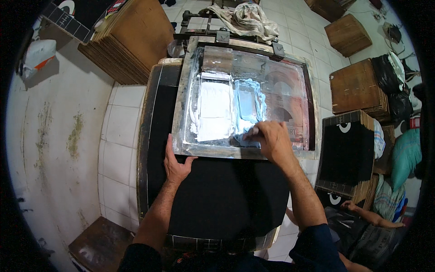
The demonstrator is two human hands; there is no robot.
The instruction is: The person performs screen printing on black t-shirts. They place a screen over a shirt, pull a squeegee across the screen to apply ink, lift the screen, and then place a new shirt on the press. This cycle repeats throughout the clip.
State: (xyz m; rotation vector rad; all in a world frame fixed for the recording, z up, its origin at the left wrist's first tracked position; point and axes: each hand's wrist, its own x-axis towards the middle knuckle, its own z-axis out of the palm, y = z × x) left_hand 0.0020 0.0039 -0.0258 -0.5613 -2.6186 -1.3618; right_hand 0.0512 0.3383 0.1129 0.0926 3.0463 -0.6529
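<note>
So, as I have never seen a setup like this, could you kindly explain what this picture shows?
This is a person's own downward view, from a wide fisheye camera on the head, so straight edges bend. A framed screen lies over a black surface, with metal clamps at its far edge. On the screen lie white paste and, to the right, blue paste. The bare left hand is spread against the screen's near left corner; the blurred right hand is over the blue paste's near end, and I cannot tell whether it holds something.
</note>
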